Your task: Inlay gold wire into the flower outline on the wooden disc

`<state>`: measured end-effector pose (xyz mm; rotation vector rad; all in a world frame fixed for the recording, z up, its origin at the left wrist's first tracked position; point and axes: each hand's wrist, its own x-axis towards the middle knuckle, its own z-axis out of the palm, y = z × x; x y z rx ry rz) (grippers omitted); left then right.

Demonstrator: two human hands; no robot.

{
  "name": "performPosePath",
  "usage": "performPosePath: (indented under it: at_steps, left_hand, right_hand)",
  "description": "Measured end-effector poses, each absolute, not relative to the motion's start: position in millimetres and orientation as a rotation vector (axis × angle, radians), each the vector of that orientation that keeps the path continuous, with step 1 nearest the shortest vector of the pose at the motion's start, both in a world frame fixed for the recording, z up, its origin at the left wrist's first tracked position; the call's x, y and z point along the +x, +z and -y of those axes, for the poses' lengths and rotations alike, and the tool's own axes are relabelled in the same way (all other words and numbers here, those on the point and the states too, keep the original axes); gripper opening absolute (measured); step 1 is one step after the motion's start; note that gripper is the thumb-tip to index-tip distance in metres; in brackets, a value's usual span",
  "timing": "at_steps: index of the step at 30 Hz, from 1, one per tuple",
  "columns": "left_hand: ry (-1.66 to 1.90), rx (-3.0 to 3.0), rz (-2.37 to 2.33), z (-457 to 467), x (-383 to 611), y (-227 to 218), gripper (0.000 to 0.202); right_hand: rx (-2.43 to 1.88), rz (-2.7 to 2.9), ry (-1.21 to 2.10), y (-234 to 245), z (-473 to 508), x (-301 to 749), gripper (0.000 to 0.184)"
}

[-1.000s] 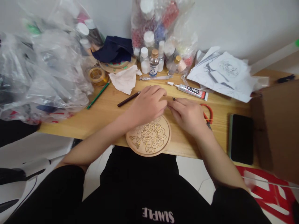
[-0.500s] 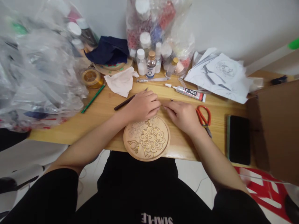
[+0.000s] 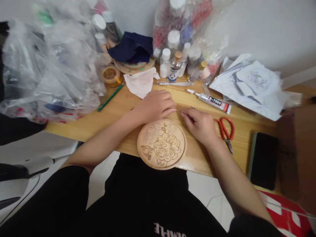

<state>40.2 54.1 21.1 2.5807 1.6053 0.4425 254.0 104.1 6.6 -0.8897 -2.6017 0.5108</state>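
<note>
A round wooden board (image 3: 168, 163) lies at the table's front edge, with a flower raised in gold-coloured lines and fainter drawn lines beside it. My left hand (image 3: 158, 106) is just beyond the board's far rim, thumb and fingers pinched together; whatever they hold is too small to make out. To the right, my right hand (image 3: 200, 125) is also closed in a pinch. A tiny dark tip shows above its fingers, but I cannot tell what it belongs to. A small gap separates the fingertips of both hands. Orange-handled pliers (image 3: 229, 134) lie right of my right hand.
Behind the hands lie a glue tube (image 3: 214, 102), a white cloth (image 3: 139, 83) and small bottles (image 3: 174, 67). Left are a green pencil (image 3: 110, 97), a gold wire spool (image 3: 111, 76) and plastic bags (image 3: 51, 69). Right are paper drawings (image 3: 251, 85), a phone (image 3: 263, 161) and a cardboard box (image 3: 301, 154).
The view has turned, so the table things sit farther right. The gap between my fingertips has grown slightly. My left hand and forearm now cover most of the dark pen-like tool that lay in sight.
</note>
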Motion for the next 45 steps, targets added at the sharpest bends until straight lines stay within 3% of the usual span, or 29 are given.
performPosePath:
  at_steps: [6, 15, 45]
  left_hand:
    - [0.214, 2.474, -1.815, 4.4, 44.2, 42.1, 0.031]
    - [0.255, 2.423, -1.750, 54.2, 53.5, 14.8, 0.060]
    - [0.121, 2.451, -1.758, 49.2, 57.0, 20.6, 0.061]
  right_hand:
    - [-0.897, 2.589, 0.505, 7.9, -104.9, 255.6, 0.027]
    - [-0.922, 2.570, 0.545, 6.1, -105.3, 253.2, 0.026]
    - [-0.957, 2.607, 0.556, 7.0, -104.3, 252.1, 0.026]
